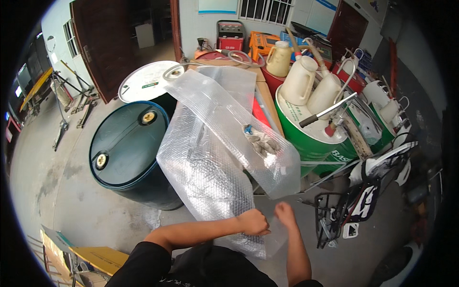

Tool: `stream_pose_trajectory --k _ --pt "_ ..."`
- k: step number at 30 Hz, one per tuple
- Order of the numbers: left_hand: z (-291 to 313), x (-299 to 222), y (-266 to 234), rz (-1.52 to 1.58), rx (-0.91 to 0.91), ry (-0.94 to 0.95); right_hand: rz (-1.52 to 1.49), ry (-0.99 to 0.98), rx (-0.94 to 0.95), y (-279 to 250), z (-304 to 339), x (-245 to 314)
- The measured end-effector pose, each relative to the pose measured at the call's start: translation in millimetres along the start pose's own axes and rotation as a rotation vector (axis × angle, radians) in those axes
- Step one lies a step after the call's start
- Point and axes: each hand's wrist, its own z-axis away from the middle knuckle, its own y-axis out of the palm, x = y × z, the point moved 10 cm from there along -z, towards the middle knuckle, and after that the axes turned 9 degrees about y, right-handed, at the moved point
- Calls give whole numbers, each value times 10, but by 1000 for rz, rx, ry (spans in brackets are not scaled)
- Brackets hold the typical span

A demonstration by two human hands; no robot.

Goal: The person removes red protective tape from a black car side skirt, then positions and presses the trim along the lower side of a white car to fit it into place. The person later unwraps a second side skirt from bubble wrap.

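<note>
A large sheet of bubble wrap (205, 158) drapes over the boxes in front of me, and its near end hangs down by my body. My left hand (254, 222) is closed in a fist on this near end. Just to the right, my right hand (286, 215) is closed too, at the sheet's clear edge; its fingertips are hidden. A folded strip of the wrap crosses the top diagonally. Whitish work gloves (262, 142) with a bit of blue lie at that strip; whether on it or under it I cannot tell.
A dark blue drum (129, 143) stands at the left, a white-topped drum (149, 79) behind it. On the right, a green drum (306, 131) bears whitish jugs (299, 80) and a hand pump (330, 109). A black-and-white vehicle part (368, 191) lies farther right. Flattened cardboard (103, 258) is lower left.
</note>
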Motion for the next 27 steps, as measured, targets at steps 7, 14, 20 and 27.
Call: stream_pose_trajectory --k 7,14,20,27 --pt "-28 279 635 3 179 -93 329 -432 -607 -686 -570 2270" --pt "416 1031 -103 178 -616 -474 789 -333 -464 -237 -1656 2924" --pt "1541 2758 -539 814 -1460 -1269 814 -375 -378 -174 -2284 2851" --pt "1700 3825 -989 793 -1360 -1338 192 -457 -536 -869 -2103 2999"
